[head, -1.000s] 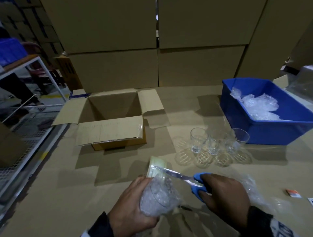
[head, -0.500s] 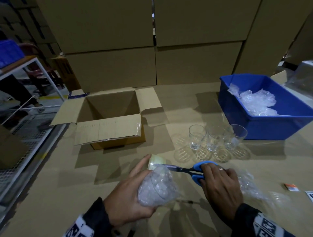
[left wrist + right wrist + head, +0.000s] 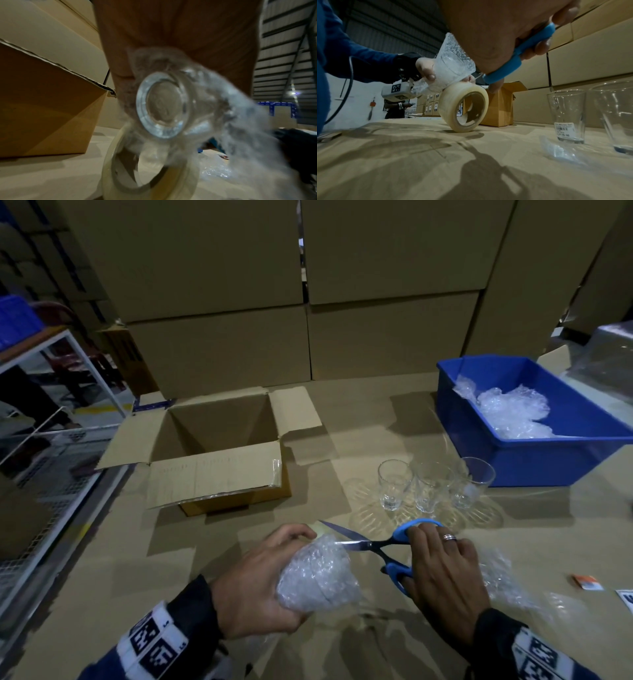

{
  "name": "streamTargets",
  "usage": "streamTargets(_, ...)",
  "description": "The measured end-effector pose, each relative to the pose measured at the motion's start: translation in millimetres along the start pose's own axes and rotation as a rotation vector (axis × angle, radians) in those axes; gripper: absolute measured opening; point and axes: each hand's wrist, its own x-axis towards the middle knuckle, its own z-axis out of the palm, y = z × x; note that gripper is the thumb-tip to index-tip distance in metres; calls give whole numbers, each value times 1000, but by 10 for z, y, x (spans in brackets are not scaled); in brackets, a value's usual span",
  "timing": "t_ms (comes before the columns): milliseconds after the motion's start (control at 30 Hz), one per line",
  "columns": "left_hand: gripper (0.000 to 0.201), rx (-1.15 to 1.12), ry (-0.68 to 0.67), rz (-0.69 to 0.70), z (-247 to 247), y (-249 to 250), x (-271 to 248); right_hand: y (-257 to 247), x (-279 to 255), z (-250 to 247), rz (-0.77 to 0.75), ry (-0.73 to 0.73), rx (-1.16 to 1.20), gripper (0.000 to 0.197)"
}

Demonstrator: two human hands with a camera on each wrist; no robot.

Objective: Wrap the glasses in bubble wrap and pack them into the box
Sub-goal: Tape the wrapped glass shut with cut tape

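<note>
Left hand [image 3: 253,587] is curled round the bubble-wrapped clear glass [image 3: 317,577], held above the tabletop [image 3: 102,594] at near centre. In the left wrist view its thick round base [image 3: 163,106] faces the wrist. Long axis is tilted, base towards the body, wider mouth end up and far-right, towards the scissors.

Right hand [image 3: 442,570] has its fingers through the blue-handled steel scissors [image 3: 380,544]. Blades are parted at the wrap's far end, just by the roll of clear packing tape [image 3: 464,106] that stands on edge under the glass. Looks like the tape is being cut, though the tape strand itself isn't visible.

Handling, my read: the glass is light, rigid and fragile, and the wrap is soft and slick, so it could slide inside the sleeve. Best gripped round the mid-body with a finger under the base, not by the loose wrap ends.

Open brown cardboard box [image 3: 219,446] sits far left with nothing visible inside. Three bare clear glasses [image 3: 431,484] stand upright to the right, near the blue plastic bin of bubble wrap [image 3: 548,460].
</note>
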Motion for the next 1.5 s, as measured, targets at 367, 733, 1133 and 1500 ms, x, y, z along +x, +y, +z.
streamTargets(367,68,-29,159,38,138,26,-24,-185,67,-205,66,-197,-59,53)
streamTargets(733,72,83,227,88,312,-49,-69,-292,76,-286,56,-213,-52,57)
streamTargets(1133,75,-623,452,-345,291,-165,-320,-234,53,-162,99,-188,13,58)
streamTargets(1500,73,-758,434,-628,440,-546,-231,-198,83,-97,118,-201,83,55)
